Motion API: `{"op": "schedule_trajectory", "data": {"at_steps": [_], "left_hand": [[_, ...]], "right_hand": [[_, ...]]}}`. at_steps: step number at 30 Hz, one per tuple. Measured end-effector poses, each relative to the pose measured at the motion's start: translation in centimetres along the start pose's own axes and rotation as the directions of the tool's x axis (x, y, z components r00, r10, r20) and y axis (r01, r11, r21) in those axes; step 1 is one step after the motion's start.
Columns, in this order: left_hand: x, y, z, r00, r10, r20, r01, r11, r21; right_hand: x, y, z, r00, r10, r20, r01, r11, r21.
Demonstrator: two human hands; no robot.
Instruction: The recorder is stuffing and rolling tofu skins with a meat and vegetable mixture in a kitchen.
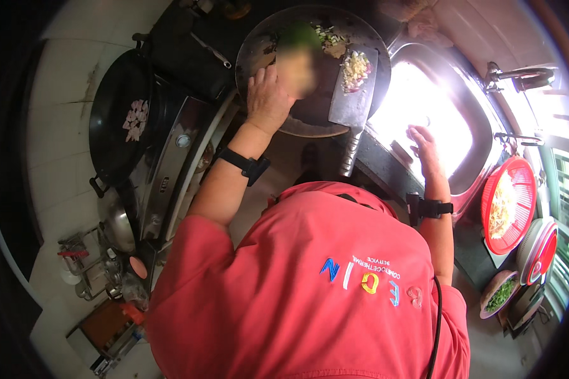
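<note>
Currently my left grip is sitting at the round board, right grip over the sink; can't tell if either's holding anything. Cleaver's lying there, handle overhanging: bumping it could spill the chopped bits.

The cleaver lies on the board, left of the sink.

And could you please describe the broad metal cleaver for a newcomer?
Beside the bright metal sink sits a large, round, dark board. On its right lies the cleaver, its ridged handle overhanging the near edge. Pale chopped pieces on its blade set it apart.
</note>
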State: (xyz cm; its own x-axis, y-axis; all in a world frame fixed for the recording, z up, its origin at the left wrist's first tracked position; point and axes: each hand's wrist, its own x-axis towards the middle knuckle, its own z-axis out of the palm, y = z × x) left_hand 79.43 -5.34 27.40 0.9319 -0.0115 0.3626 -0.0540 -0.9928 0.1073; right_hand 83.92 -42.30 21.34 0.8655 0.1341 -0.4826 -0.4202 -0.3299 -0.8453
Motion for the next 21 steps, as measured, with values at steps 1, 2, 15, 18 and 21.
{"op": "schedule_trajectory", "data": {"at_steps": [1, 2, 15, 18, 21], "left_hand": [[-0.1, -0.1, 0.3, 1.0, 0.016, 0.025, -0.017, 0.998, 0.055], [-0.1, -0.3, 0.6, 1.0, 0.017, 0.024, -0.018, 0.998, 0.053], [-0.1, -4.6, 0.2, 0.713, -0.247, 0.656, 0.604, -0.256, -0.754], [-0.4, -4.3, 0.2, 0.723, -0.189, 0.665, 0.577, -0.365, -0.731], [-0.7, -3.7, -0.1, 0.744, -0.132, 0.655, 0.57, -0.386, -0.725]], "right_hand": [[-0.2, -0.2, 0.2, 1.0, 0.0, 0.0, 0.0, 1.0, 0.008], [-0.2, -0.3, 0.2, 1.0, 0.0, -0.003, 0.0, 1.0, 0.007], [-1.3, -2.7, 1.5, 0.996, -0.088, 0.01, 0.088, 0.995, 0.052], [-1.4, -5.5, 3.1, 0.985, -0.159, 0.068, 0.155, 0.986, 0.06], [-2.4, -9.5, 6.0, 0.947, -0.212, 0.239, 0.2, 0.977, 0.076]]}}
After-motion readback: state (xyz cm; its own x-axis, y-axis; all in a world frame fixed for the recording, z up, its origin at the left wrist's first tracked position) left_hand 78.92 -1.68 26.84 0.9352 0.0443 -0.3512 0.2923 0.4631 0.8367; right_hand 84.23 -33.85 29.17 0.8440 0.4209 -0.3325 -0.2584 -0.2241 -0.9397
